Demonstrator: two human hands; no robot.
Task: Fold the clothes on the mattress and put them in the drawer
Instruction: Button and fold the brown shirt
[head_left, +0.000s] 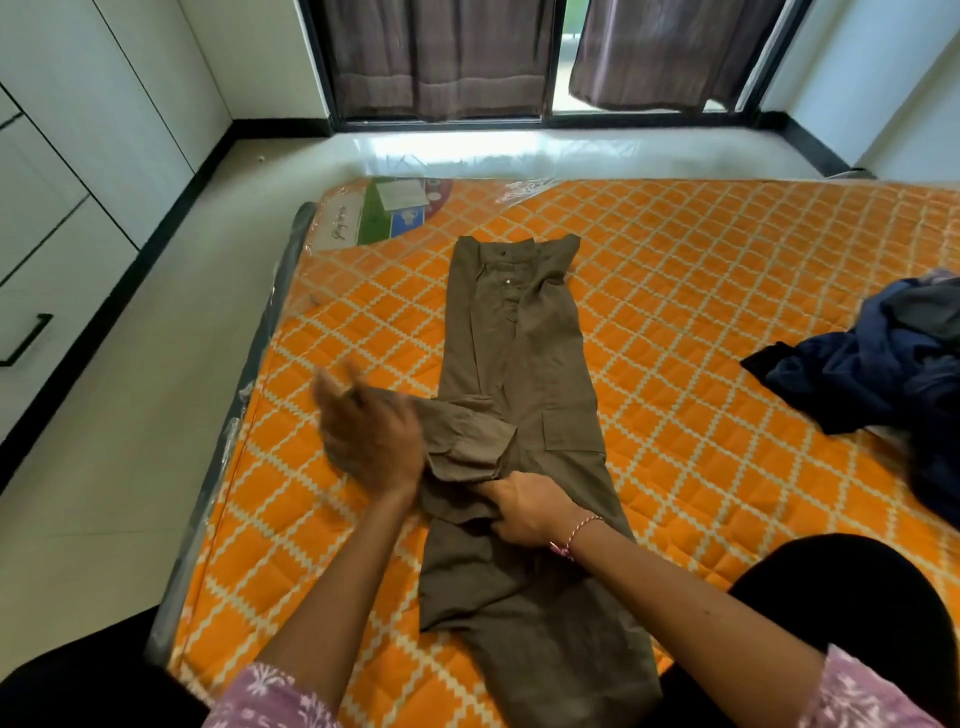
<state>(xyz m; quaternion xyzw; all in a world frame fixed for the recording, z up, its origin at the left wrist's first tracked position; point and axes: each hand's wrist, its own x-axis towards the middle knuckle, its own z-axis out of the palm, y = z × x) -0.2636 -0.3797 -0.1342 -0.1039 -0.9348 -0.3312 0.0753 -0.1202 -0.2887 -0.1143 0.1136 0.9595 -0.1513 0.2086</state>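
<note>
**Daylit room, wide-angle bend, one blurred hand**

Daylight enters through the window (563, 78) between the dark curtains (441, 57) and glares off the glossy floor (467, 150) below it. The mattress (701, 291) is bright and evenly lit, with soft shadows. Straight lines bow towards the edges. The left hand (363, 431) is smeared by motion blur; the rest is sharp.

Trousers laid lengthwise on the mattress, clothes heap to the right

The olive-brown cargo trousers (524, 364) lie along the orange diamond-quilted mattress (701, 270), waistband at the far end. The dark blue pile of clothes (883, 358) sits well apart at the right edge. White drawer fronts (47, 228) stand left, across the floor; the curtained window (519, 57) is behind.
</note>
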